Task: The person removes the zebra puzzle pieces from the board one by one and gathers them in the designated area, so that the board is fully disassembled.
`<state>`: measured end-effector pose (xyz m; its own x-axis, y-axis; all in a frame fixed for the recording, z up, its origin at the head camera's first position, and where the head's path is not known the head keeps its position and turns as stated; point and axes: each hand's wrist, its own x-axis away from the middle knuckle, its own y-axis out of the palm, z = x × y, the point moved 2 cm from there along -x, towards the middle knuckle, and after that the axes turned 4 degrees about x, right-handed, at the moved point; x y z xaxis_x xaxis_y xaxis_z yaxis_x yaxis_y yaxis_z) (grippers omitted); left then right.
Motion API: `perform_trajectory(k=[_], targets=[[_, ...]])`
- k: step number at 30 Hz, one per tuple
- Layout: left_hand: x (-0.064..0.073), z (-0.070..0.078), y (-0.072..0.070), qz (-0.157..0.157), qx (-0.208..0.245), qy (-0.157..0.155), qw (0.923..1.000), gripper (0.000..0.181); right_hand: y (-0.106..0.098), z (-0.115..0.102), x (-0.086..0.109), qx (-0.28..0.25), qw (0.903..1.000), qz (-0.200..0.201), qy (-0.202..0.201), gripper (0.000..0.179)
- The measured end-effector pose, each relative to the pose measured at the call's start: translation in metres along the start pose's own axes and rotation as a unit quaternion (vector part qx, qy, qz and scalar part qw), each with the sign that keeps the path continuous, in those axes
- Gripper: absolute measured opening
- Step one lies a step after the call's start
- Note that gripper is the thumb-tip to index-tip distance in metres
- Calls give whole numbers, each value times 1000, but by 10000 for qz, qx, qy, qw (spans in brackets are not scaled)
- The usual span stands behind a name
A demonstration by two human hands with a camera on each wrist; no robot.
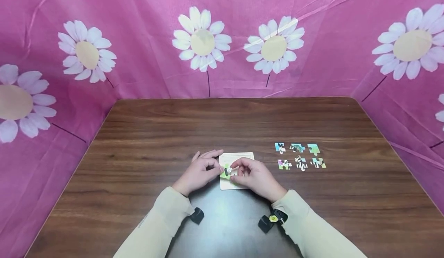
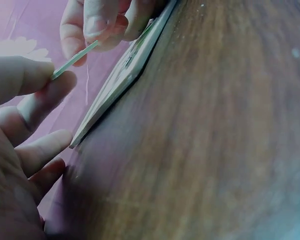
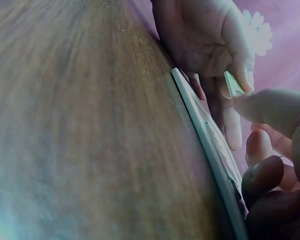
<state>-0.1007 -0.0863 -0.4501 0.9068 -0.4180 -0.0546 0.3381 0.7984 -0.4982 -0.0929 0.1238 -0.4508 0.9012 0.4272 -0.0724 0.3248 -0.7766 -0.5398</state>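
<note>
A green puzzle piece (image 1: 226, 171) with a dark and white print is held above a pale puzzle board (image 1: 237, 186). My left hand (image 1: 202, 171) pinches its left side between thumb and index finger; the other fingers spread beside the board. At its other side, my right hand (image 1: 256, 177) grips the piece with thumb and curled fingers. Seen edge-on in the left wrist view, the thin piece (image 2: 75, 60) bridges both hands, tilted and apart from the board (image 2: 110, 92). In the right wrist view the piece (image 3: 232, 85) is mostly covered by fingers.
Several loose puzzle pieces (image 1: 301, 163) lie in two rows on the wooden table (image 1: 166, 131), right of the board. Behind the table hangs a pink curtain (image 1: 145, 57) with white flowers. Dark wrist devices (image 1: 266, 224) sit by both sleeves.
</note>
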Motion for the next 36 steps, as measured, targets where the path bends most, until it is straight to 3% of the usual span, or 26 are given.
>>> perform_trajectory(k=[10, 20, 24, 29, 36], targets=[[-4, 3, -1, 17, 121, -254, 9996, 20, 0, -1, 0, 13, 10000, 13, 71, 31], [-2, -3, 3, 106, -52, -77, 9999, 10, 7, 3, 3, 143, 9992, 364, 32, 30], [0, -5, 2, 168, -302, -12, 9994, 28, 5, 8, 2, -407, 9976, 564, 42, 31], [0, -5, 3, -91, -909, -24, 9958, 54, -3, 14, 6, -992, 9913, 851, 129, 33], [-1, -2, 8, -474, -1409, -33, 9889, 74, -24, 20, 25, -776, 9931, 828, 308, 33]])
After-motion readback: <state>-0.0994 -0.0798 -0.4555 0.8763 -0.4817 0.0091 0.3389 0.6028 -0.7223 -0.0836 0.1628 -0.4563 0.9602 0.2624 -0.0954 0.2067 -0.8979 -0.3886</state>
